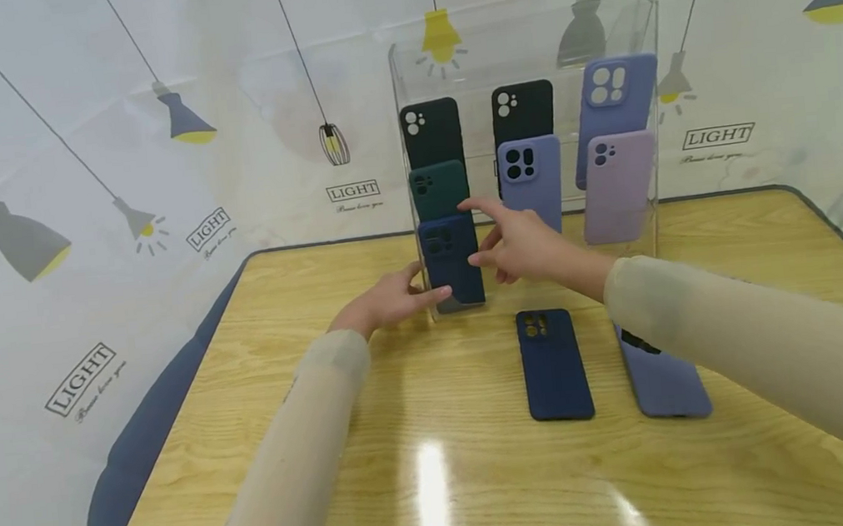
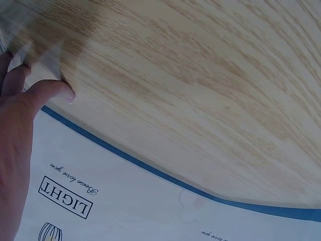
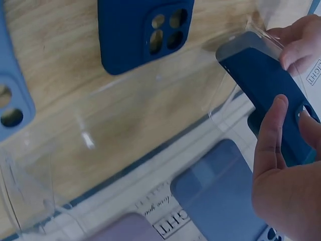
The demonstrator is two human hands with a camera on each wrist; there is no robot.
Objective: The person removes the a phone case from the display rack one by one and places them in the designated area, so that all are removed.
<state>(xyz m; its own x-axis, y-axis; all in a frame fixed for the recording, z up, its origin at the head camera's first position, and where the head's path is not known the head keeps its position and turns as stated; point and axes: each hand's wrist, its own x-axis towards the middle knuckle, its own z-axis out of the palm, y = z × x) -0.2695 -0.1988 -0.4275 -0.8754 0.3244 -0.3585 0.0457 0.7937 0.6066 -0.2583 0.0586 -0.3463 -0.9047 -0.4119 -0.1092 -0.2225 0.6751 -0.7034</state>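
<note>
A dark navy silicone phone case [image 1: 451, 260] is being handled at the lowest left slot of the clear acrylic tiered display stand [image 1: 524, 53], which is set toward the far edge of the wood-grain desk [image 1: 425, 480]. The case is steadied from its left side by the left hand [image 1: 387, 299], fingers stretched nearly straight, tips laid against the case's lower edge and the stand's wall. From the right, it is met by the right hand [image 1: 521, 242]: the index finger is extended along the top of the case, the thumb is pressed on its face, as seen in the right wrist view [image 3: 273, 130], the remaining fingers loosely curled. The case is kept upright, tilted slightly back.

Above it in the stand, a dark green case [image 1: 439, 188] and a black case [image 1: 431, 133] are stacked. Toward the middle of the desk, a second navy case [image 1: 553, 364] is laid flat, and just right of it a lavender-blue case [image 1: 665, 384], partly hidden by the right sleeve.
</note>
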